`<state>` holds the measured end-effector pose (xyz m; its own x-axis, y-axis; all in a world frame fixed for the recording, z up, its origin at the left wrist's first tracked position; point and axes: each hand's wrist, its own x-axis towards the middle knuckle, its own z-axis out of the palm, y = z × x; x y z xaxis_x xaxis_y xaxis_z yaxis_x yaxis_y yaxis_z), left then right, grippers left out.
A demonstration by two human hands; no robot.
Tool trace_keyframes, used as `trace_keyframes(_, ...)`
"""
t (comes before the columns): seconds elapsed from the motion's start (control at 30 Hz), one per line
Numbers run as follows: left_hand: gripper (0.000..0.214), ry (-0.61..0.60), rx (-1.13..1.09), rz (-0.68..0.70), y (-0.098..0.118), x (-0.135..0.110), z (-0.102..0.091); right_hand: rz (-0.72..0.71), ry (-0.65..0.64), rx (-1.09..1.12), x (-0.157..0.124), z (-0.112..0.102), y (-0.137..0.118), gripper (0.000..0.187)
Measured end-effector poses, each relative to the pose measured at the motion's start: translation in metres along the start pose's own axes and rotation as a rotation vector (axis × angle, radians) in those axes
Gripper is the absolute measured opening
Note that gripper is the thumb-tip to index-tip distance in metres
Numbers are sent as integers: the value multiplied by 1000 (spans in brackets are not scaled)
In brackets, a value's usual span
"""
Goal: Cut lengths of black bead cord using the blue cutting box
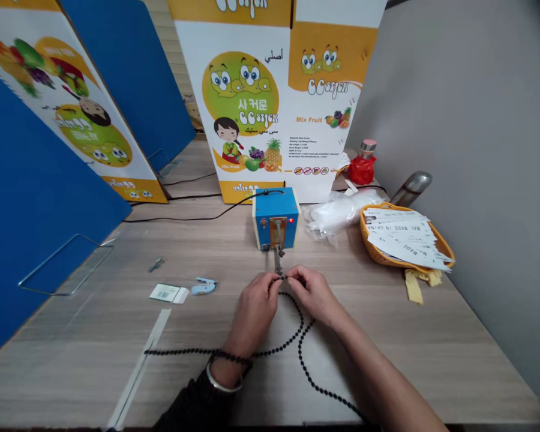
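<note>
- The work looks under way, not finished: the black bead strand (184, 351) is pinched up at the tips of the prongs (278, 264) on the blue device (276, 204), whose red light (291, 220) is lit; positioning seems done.
- What is left seems to be the spot between the fingertips; whether the beads there are joined or parted is too small to tell, nor whether they touch the prongs.
- The left hand (255, 305) grasps the strand between thumb and finger; the right hand (314, 294) does the same just beside it, so the two nearly meet.
- From the hands, one beaded length curves left past the left wrist and ends on the metal strip (139, 366); another runs under the right hand towards the near edge.
- Open room: wood grain stretches between the right forearm and the yellow basket (369, 253), as far as the grey wall (459, 120); on the left, the small blue stapler (204, 286) and the card (167, 293) lie near the left hand, narrowing that side.
- Edges: the printed carton (247, 120) closes off the space behind the device; the surface (432, 348) ends just under the forearms.
</note>
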<state>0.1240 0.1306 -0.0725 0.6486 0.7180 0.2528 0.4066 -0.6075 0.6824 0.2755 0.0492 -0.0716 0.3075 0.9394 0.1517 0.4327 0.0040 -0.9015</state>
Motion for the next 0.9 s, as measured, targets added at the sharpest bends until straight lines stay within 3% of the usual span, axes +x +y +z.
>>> trace_keyframes(0.5, 14, 35, 66, -70, -16, 24, 14, 5, 85, -216, 27, 10, 14, 9)
trace_keyframes(0.67, 20, 10, 123, -101, -23, 29, 16, 75, 75, -324, 33, 13, 22, 9)
trace_keyframes(0.77, 20, -56, 53, -137, -16, 22, 4, 102, 86, -495, 26, 0, 19, 9)
trace_keyframes(0.9, 15, -295, -325, -204, 23, -14, -32, 99, 12, -700, -4, -18, 0, 13)
